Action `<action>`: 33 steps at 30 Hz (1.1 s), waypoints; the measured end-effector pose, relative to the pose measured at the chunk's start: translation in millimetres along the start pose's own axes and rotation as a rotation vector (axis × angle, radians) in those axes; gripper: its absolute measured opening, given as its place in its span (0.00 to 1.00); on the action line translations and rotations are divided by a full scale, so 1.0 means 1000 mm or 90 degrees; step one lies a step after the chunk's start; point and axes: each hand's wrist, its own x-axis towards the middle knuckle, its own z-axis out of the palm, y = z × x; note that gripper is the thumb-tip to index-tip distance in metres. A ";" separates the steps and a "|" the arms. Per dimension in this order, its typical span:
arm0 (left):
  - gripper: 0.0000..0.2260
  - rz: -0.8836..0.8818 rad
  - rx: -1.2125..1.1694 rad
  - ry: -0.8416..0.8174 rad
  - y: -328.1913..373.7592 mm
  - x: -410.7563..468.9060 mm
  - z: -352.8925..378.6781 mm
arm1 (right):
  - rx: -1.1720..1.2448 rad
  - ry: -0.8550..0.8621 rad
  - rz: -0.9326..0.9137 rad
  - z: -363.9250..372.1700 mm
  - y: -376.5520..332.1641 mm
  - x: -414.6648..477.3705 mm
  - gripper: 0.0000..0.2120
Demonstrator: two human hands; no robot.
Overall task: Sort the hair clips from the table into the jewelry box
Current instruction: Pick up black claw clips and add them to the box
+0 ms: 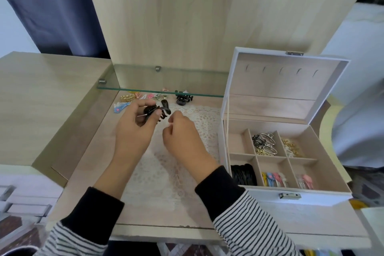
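**As my left hand grips a black clip, my right curls beside it**

While my left hand [137, 127] hovers over the table [83, 151], its fingers and thumb are curled round a black claw clip [153, 110], whose teeth stick out past my thumb toward my right hand [182, 139]. That hand sits just to the right of the left, apart from it, above the lace mat [197, 122]. Its fingers are curled in, with thumb and forefinger tips close together; whether they pinch anything I cannot tell.

Beyond my left fingertips, more clips lie on the table under the edge of the glass shelf [166, 81]: gold clips [127, 97] and a blue clip [120, 107] to the far left of that hand, and another black claw [182, 97] ahead of my right hand.

Well to the right of my right hand stands the jewelry box [291, 197], its lid [270, 81] upright and open. In the back row, the middle compartment holds black and silver clips [264, 143], and the right one holds gold pieces [293, 147]. In the front row, nearest my right wrist, lies a black coil [244, 174], then coloured snap clips [274, 181], then pink clips [305, 181].
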 end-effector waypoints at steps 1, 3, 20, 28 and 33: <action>0.07 0.001 -0.019 0.000 0.005 0.000 0.000 | 0.018 -0.007 -0.012 -0.009 -0.005 -0.002 0.12; 0.07 -0.002 -0.056 -0.010 0.015 0.000 0.010 | 0.033 -0.012 -0.019 -0.034 -0.005 -0.008 0.13; 0.04 0.132 0.111 -0.352 0.082 -0.029 0.132 | 0.056 -0.097 0.094 -0.202 0.118 -0.035 0.04; 0.04 0.238 0.447 -0.445 0.074 -0.023 0.154 | 0.075 -0.201 0.140 -0.223 0.148 -0.042 0.03; 0.03 0.229 0.619 -0.491 0.076 -0.025 0.161 | 0.070 -0.269 0.154 -0.233 0.155 -0.044 0.03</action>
